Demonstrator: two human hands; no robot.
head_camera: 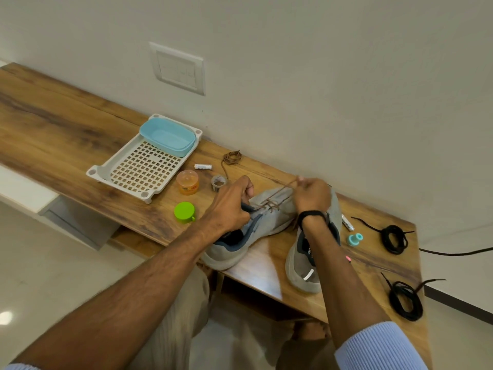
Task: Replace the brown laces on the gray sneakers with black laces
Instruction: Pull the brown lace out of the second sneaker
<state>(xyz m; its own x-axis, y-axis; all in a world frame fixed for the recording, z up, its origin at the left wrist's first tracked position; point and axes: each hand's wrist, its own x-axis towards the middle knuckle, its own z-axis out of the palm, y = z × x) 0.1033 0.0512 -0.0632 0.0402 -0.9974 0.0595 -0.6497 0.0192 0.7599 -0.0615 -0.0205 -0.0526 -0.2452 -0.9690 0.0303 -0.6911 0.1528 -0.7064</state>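
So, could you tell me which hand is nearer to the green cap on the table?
Left. The left hand grips the sneaker just right of the green cap; the right hand pinches the brown lace farther right.

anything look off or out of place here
Nothing spilled or damaged. The gray sneaker, held by the left hand, lies tilted with its heel at the desk's front edge while the right hand pinches its brown lace. A black lace end overhangs the desk.
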